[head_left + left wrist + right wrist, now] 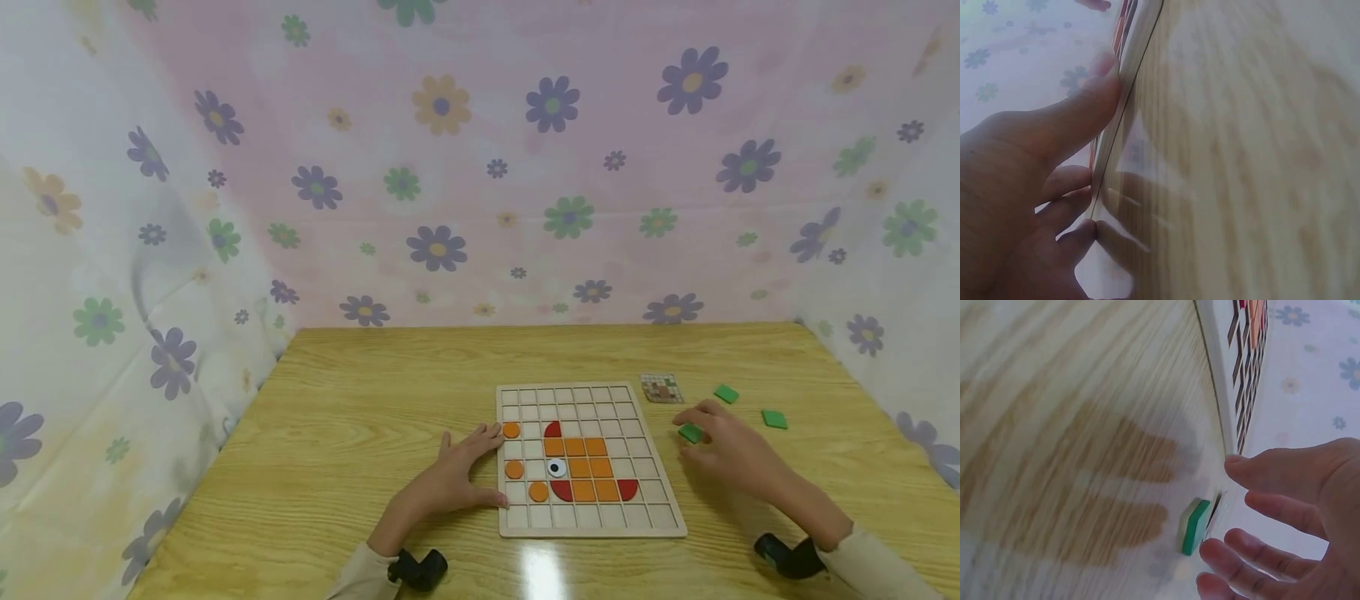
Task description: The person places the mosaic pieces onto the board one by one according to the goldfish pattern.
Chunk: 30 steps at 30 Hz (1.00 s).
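A wooden grid board lies on the table with orange squares, red quarter-round pieces, orange discs and a white eye piece in its cells. My left hand rests at the board's left edge, thumb and fingers spread apart and touching the rim. To the right of the board, my right hand hovers around a green square tile, its fingers loosely bent and parted. In the right wrist view, a green tile lies on the table near the fingertips, apart from them.
Two more green tiles, one nearer and one farther right, lie beyond the right hand. A small patterned card sits by the board's upper right corner. Flowered cloth walls the wooden table on the back and sides.
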Tool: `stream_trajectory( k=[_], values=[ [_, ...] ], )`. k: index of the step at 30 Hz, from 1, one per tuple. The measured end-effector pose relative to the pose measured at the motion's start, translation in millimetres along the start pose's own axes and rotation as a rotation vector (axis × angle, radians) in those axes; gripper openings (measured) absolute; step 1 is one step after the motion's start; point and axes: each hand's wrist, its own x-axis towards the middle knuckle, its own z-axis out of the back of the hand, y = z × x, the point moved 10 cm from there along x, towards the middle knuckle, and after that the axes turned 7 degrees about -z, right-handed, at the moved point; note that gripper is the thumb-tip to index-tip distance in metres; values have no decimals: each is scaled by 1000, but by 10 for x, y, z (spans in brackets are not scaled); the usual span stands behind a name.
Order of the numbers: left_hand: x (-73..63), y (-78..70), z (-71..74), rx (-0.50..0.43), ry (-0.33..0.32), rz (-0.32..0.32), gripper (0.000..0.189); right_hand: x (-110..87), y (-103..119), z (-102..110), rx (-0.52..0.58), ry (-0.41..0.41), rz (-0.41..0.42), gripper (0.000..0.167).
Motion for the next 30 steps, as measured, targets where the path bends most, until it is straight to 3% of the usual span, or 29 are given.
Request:
stream_trajectory(
  k=[14,30],
  values=[
    [0,-15,-7,-4,10,7,87,97,-243,-67,70,14,-56,16],
    [-6,-25,3,-4,5,7,87,148,-286,-93,39,-17,-20,11]
  ],
)
